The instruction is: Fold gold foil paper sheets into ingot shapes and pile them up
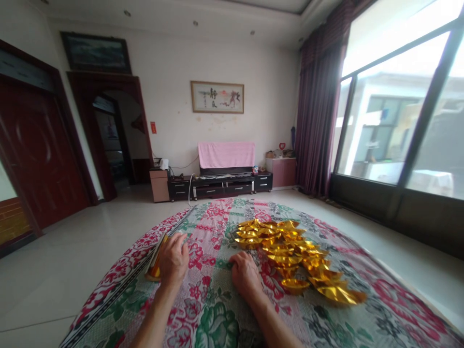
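My left hand [174,257] is over the right side of a stack of gold foil paper sheets [155,271] at the left of the table. Its fingers are loosely extended with the thumb apart, and the hand covers part of the stack. Close to the middle, my right hand [246,274] rests on the patterned tablecloth [213,309] with its fingers curled in; nothing shows in them. To its right lie several folded gold paper ingots [284,249], boat-shaped and shiny, grouped in rough rows. One ingot [295,286] sits nearest to my right hand.
The round table's edge curves around the cloth. Beyond it, a low black TV cabinet [232,189] stands at the wall, with a pink cloth [226,154] draped over the television. Purple curtains [317,111] and large windows are to the right, a red door [39,145] to the left.
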The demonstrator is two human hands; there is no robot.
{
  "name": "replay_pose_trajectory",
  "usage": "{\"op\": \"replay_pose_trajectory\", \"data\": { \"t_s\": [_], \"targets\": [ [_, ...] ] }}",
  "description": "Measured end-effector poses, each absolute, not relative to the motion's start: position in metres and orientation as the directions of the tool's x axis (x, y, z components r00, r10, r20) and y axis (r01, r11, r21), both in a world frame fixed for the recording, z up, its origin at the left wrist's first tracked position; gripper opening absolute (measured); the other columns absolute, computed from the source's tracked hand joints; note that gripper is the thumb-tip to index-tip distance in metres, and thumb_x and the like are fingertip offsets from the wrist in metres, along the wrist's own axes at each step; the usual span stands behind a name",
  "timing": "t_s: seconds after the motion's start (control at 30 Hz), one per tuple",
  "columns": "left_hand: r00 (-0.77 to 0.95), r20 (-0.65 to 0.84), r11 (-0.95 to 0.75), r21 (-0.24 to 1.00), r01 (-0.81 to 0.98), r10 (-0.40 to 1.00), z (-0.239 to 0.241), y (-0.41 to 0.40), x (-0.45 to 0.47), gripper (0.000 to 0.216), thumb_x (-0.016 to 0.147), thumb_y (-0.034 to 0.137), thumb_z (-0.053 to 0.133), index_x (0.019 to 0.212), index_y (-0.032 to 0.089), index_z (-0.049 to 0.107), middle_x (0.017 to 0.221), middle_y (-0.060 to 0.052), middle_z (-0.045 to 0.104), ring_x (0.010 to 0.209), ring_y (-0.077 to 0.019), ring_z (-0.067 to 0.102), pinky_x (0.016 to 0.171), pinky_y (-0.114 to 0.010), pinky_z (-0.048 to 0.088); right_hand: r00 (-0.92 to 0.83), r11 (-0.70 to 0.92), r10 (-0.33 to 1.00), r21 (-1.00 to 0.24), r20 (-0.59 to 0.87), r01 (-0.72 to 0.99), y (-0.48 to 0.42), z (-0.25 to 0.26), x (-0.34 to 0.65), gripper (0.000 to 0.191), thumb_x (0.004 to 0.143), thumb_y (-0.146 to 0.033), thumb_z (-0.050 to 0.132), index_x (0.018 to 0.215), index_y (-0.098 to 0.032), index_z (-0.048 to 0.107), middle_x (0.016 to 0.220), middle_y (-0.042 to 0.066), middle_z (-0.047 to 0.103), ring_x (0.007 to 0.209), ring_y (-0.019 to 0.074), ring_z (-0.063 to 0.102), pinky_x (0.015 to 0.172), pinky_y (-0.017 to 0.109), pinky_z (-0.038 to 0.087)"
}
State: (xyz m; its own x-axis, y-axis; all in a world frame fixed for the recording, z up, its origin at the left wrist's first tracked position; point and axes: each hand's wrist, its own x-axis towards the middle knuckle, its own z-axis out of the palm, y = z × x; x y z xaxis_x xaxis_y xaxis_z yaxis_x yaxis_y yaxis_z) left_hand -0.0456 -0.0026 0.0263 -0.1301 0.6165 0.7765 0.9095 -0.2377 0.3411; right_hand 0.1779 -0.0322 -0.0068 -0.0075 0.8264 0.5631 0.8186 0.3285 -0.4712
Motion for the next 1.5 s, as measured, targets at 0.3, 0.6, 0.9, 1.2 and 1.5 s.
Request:
{"op": "replay_pose_trajectory", "data": {
  "t_s": [0.3,0.6,0.9,1.2,1.5],
  "targets": [
    [-0.212,0.72,0.076,0.217,0.973,0.661,0.008,0.005,-0.071,0.032,0.074,0.021,0.045,0.101,0.018,0.062,0.097,-0.006,0.065,0.085,-0.0208,0.059,0.08,-0.031,0.042,-0.003,0.322,0.83,-0.477,0.557,0.818,-0.032,-0.006,0.178,0.03,0.072,-0.004,0.04,0.072,-0.022,0.064,0.077,0.004,0.062,0.078,0.0167,0.056,0.075,0.026,0.039],
    [-0.281,0.662,0.17,0.229,0.959,0.694,0.01,-0.005,-0.067,0.03,0.076,0.022,0.045,0.101,0.018,0.063,0.095,-0.007,0.067,0.083,-0.0219,0.06,0.074,-0.032,0.043,0.005,0.305,0.84,-0.479,0.543,0.823,-0.031,-0.008,0.178,0.029,0.073,-0.005,0.04,0.073,-0.022,0.063,0.079,0.004,0.061,0.079,0.0176,0.055,0.071,0.026,0.039],
    [-0.414,0.443,0.31,0.29,0.905,0.795,0.019,-0.008,-0.064,0.034,0.085,0.028,0.037,0.108,0.024,0.062,0.088,-0.006,0.07,0.081,-0.0223,0.063,0.071,-0.033,0.041,0.008,0.295,0.86,-0.51,0.511,0.808,-0.029,-0.009,0.179,0.028,0.073,-0.007,0.041,0.075,-0.022,0.064,0.081,0.003,0.061,0.081,0.0162,0.053,0.073,0.024,0.036],
    [-0.471,0.36,0.364,0.327,0.872,0.805,0.026,-0.01,-0.061,0.038,0.088,0.023,0.032,0.11,0.025,0.062,0.08,-0.007,0.071,0.081,-0.0216,0.064,0.08,-0.035,0.038,0.005,0.286,0.875,-0.526,0.484,0.801,-0.029,-0.009,0.179,0.027,0.074,-0.008,0.04,0.077,-0.022,0.064,0.082,0.003,0.061,0.082,0.0162,0.051,0.075,0.024,0.034],
    [-0.405,0.52,0.298,0.28,0.912,0.752,0.018,-0.008,-0.068,0.035,0.082,0.025,0.04,0.106,0.025,0.065,0.079,-0.007,0.071,0.074,-0.0217,0.063,0.073,-0.032,0.039,0.008,0.287,0.872,-0.524,0.49,0.802,-0.031,-0.008,0.179,0.027,0.072,-0.007,0.041,0.075,-0.022,0.063,0.082,0.003,0.061,0.082,0.0165,0.052,0.075,0.024,0.035]
  ]
}}
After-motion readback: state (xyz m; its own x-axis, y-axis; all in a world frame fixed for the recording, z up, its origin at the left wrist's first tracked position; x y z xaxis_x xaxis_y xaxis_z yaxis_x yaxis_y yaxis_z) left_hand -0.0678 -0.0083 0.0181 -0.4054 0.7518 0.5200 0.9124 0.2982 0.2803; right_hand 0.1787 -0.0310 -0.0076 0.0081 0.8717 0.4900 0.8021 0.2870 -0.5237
